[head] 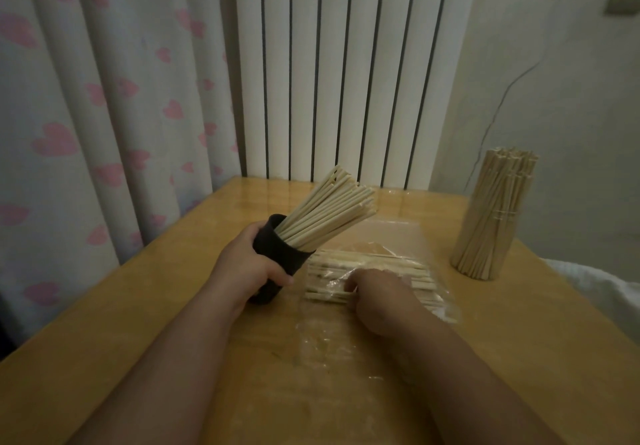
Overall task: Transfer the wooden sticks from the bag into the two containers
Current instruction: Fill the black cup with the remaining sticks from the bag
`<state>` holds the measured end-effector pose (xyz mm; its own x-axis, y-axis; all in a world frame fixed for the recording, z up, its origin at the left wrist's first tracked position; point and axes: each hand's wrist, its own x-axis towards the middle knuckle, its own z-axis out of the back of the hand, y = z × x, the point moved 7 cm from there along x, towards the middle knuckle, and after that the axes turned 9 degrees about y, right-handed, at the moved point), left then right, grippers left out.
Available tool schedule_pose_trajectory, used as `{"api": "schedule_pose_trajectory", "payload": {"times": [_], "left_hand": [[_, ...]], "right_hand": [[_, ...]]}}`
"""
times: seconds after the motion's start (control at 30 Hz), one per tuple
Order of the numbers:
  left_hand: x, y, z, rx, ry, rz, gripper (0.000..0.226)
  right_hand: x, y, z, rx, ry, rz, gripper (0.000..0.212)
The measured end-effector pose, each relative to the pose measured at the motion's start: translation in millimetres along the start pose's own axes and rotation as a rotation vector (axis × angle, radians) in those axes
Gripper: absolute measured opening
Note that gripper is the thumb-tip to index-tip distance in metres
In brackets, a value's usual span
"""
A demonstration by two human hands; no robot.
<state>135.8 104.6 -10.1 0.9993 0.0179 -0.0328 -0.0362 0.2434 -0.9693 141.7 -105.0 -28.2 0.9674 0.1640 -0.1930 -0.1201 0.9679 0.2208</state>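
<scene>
"What's the left hand got?"

"It grips a black cup, tilted to the right, with a fan of sticks poking out of its mouth."

"And the right hand?"

"Down at the clear plastic bag, which lies flat on the wooden table just beside the cup. Its fingers curl round a few of the loose sticks lying in there."

"The other lot?"

"A standing bundle, upright near the table's right edge, well apart from both hands. I can't tell what holds it together."
</scene>
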Motion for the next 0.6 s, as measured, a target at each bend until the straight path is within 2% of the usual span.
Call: {"api": "schedule_pose_trajectory", "payload": {"times": [0.27,0.6], "left_hand": [[0.1,-1.0,-0.3,-0.004,-0.007,0.003,0.091],[-0.3,-0.3,0.6,0.0,-0.005,0.012,0.092]], "right_hand": [[-2.6,-3.2,-7.3,-0.132,0.058,-0.054,0.033],[-13.5,8.7,1.3,-0.138,-0.042,0.095,0.023]]}}
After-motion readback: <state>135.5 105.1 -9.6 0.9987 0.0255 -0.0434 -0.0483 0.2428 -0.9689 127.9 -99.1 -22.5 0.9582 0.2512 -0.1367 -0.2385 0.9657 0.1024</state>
